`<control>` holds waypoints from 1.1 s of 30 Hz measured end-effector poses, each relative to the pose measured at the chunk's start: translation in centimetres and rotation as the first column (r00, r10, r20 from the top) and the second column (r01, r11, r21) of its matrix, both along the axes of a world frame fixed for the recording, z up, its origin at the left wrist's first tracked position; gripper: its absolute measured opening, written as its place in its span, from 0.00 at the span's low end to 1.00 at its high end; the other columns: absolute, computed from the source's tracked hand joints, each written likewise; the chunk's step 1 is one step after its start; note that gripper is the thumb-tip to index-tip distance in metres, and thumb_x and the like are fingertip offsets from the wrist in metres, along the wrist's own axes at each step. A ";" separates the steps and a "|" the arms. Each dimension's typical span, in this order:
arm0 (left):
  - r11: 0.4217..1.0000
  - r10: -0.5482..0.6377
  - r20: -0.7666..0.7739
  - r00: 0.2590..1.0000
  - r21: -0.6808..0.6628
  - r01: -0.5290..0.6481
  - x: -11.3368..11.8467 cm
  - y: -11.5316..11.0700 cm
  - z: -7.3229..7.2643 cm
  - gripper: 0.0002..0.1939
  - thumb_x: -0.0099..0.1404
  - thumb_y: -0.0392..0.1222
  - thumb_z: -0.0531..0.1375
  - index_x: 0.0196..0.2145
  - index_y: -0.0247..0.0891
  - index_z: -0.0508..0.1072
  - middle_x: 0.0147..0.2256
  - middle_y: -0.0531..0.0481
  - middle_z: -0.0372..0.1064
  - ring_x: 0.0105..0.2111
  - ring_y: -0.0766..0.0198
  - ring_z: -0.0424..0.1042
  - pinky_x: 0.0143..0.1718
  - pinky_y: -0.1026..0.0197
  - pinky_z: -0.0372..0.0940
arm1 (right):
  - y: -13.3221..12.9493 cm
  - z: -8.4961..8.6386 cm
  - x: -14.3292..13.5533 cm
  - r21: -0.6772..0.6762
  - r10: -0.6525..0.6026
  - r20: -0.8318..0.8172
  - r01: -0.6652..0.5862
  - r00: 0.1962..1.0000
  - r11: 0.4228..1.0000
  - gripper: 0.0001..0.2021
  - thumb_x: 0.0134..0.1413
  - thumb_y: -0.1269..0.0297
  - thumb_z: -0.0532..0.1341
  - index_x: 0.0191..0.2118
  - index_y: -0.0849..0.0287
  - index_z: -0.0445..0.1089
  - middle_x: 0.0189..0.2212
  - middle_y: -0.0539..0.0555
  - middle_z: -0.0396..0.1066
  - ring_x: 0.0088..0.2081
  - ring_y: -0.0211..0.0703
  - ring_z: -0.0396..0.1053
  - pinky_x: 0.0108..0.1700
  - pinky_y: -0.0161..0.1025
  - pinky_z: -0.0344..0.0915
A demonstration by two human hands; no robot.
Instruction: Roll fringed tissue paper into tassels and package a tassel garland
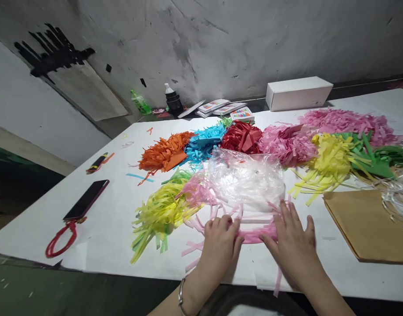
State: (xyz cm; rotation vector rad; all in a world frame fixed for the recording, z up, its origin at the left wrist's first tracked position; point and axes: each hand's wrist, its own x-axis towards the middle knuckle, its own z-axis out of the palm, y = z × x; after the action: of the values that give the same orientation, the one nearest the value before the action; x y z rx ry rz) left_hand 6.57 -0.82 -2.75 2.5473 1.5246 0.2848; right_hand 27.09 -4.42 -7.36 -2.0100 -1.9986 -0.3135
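A fringed pink tissue-paper tassel (254,235) lies flat on the white tabletop in front of me, its strips spreading out to both sides. Over its left end is my left hand (220,241), with curled fingers and the thumb along the paper's near edge. My right hand (292,239) rests on the other end, fingers spread and thumb touching the near edge. Just beyond the tassel sits a clear plastic bag (247,177). Beside my left hand lie a yellow-green fringed bundle (162,208) and a small light-pink one (198,189). Paper under my palms is hidden.
Orange (167,151), blue (206,139), red (241,137) and pink (289,144) bundles line the back, with yellow (333,156) and green ones rightward. A phone (87,199) and a cutter (98,163) lie left. Brown paper (366,228) lies right; a white box (298,94) stands behind.
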 end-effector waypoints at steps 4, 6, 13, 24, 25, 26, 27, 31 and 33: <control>0.997 0.074 -0.030 0.997 0.035 -0.073 0.0 0.0 0.0 0.24 0.65 0.42 0.64 0.57 0.34 0.67 0.49 0.38 0.68 0.47 0.45 0.67 0.49 0.41 0.59 | -0.4 -0.3 0.2 0.062 -0.073 -0.017 0.074 0.997 0.995 0.38 0.67 0.41 0.41 0.63 0.70 0.61 0.66 0.75 0.53 0.66 0.72 0.51 0.61 0.76 0.40; 0.996 0.046 0.017 0.999 0.080 -0.047 -0.1 -0.1 -0.1 0.25 0.65 0.40 0.64 0.58 0.36 0.67 0.50 0.38 0.68 0.48 0.45 0.66 0.49 0.41 0.59 | -0.4 0.3 0.0 0.109 -0.023 -0.031 0.026 0.999 0.994 0.34 0.68 0.44 0.43 0.64 0.67 0.59 0.67 0.74 0.53 0.67 0.71 0.51 0.61 0.77 0.39; 0.923 -0.322 0.121 0.939 0.259 0.283 -0.4 0.2 -1.0 0.05 0.68 0.32 0.59 0.38 0.41 0.73 0.42 0.48 0.72 0.45 0.55 0.66 0.53 0.47 0.55 | -0.3 2.1 -0.8 0.290 0.426 -0.224 -0.357 0.877 0.888 0.11 0.68 0.70 0.52 0.42 0.57 0.72 0.63 0.61 0.65 0.66 0.55 0.57 0.67 0.63 0.43; 0.912 -0.399 0.132 0.907 0.158 0.378 -1.2 0.9 -0.1 0.05 0.70 0.35 0.57 0.40 0.41 0.73 0.38 0.51 0.73 0.44 0.57 0.67 0.56 0.45 0.53 | -0.6 1.5 0.3 0.286 0.528 -0.285 -0.454 0.800 0.844 0.10 0.66 0.74 0.54 0.42 0.59 0.73 0.46 0.56 0.77 0.55 0.51 0.69 0.66 0.62 0.44; 0.910 -0.402 0.133 0.906 0.166 0.379 -1.1 0.9 -0.2 0.05 0.70 0.35 0.57 0.39 0.41 0.73 0.38 0.51 0.73 0.44 0.57 0.67 0.56 0.45 0.53 | -0.4 1.5 0.1 0.304 0.535 -0.269 -0.456 0.801 0.836 0.11 0.65 0.76 0.53 0.42 0.60 0.72 0.44 0.57 0.77 0.54 0.50 0.70 0.66 0.61 0.46; 0.908 -0.405 0.134 0.904 0.172 0.381 -1.1 1.0 -0.3 0.05 0.69 0.34 0.58 0.39 0.41 0.73 0.38 0.50 0.74 0.44 0.57 0.67 0.57 0.45 0.52 | -0.4 1.6 -0.1 0.317 0.536 -0.269 -0.452 0.800 0.834 0.11 0.65 0.77 0.53 0.41 0.61 0.72 0.42 0.57 0.77 0.52 0.49 0.71 0.66 0.61 0.47; 0.906 -0.410 0.135 0.902 0.177 0.385 -1.1 1.1 -0.4 0.05 0.69 0.34 0.58 0.39 0.40 0.73 0.38 0.50 0.74 0.44 0.57 0.67 0.57 0.44 0.53 | -0.3 1.8 -0.3 0.324 0.530 -0.286 -0.440 0.798 0.837 0.11 0.65 0.77 0.53 0.41 0.61 0.72 0.41 0.56 0.77 0.51 0.48 0.71 0.65 0.60 0.47; 0.898 -0.425 0.170 0.889 0.205 0.390 -1.0 1.1 -0.8 0.07 0.69 0.31 0.56 0.36 0.40 0.72 0.36 0.51 0.74 0.42 0.57 0.68 0.55 0.47 0.54 | -0.5 2.3 -0.6 0.295 0.517 -0.376 -0.429 0.769 0.854 0.06 0.63 0.71 0.58 0.42 0.59 0.72 0.45 0.56 0.76 0.51 0.49 0.70 0.65 0.60 0.47; 0.905 -0.416 0.211 0.885 0.198 0.378 -0.9 1.1 -0.9 0.07 0.69 0.31 0.55 0.35 0.39 0.71 0.35 0.51 0.74 0.41 0.58 0.68 0.54 0.48 0.55 | -0.6 2.2 -0.7 0.292 0.548 -0.354 -0.467 0.758 0.835 0.05 0.62 0.69 0.61 0.43 0.58 0.72 0.46 0.55 0.76 0.52 0.50 0.69 0.65 0.61 0.46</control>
State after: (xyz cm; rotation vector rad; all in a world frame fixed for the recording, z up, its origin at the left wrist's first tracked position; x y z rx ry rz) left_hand 5.69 0.24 -3.65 2.7335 0.8935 0.6547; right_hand 26.39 -5.04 -5.17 -1.2062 -2.0309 0.0621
